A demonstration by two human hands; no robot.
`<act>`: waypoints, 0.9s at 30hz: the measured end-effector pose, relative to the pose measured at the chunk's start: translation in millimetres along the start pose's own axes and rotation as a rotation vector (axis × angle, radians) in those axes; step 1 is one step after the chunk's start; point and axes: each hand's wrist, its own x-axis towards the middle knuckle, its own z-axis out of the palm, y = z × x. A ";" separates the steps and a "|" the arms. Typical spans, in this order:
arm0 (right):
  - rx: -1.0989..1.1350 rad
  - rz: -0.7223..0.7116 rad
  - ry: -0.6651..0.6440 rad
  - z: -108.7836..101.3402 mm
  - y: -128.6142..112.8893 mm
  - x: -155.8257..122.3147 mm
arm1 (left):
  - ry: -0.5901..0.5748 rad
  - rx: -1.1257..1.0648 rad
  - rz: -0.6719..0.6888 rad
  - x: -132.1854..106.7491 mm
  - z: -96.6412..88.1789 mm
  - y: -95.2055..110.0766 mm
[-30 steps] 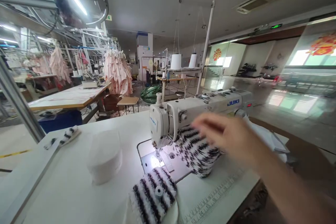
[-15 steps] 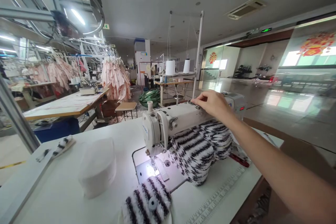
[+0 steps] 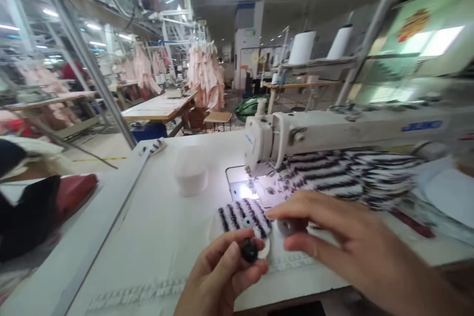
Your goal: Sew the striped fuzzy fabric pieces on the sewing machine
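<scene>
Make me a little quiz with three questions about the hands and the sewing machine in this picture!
1. True or false: the left hand pinches a small dark round thing between thumb and fingers.
2. What pattern does the fuzzy fabric under the sewing machine arm have? A) black and white stripes B) red dots C) plain green
3. Fill in: the right hand is over the white ____, in front of the machine.

Key
1. True.
2. A.
3. Table. The hand is blurred, and its fingertips are beside a small pale disc; whether they grip it cannot be told.
</scene>
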 end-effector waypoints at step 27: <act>0.250 0.173 -0.177 37.7 6.8 -18.1 | -0.137 -0.052 -0.052 2.5 6.2 -10.4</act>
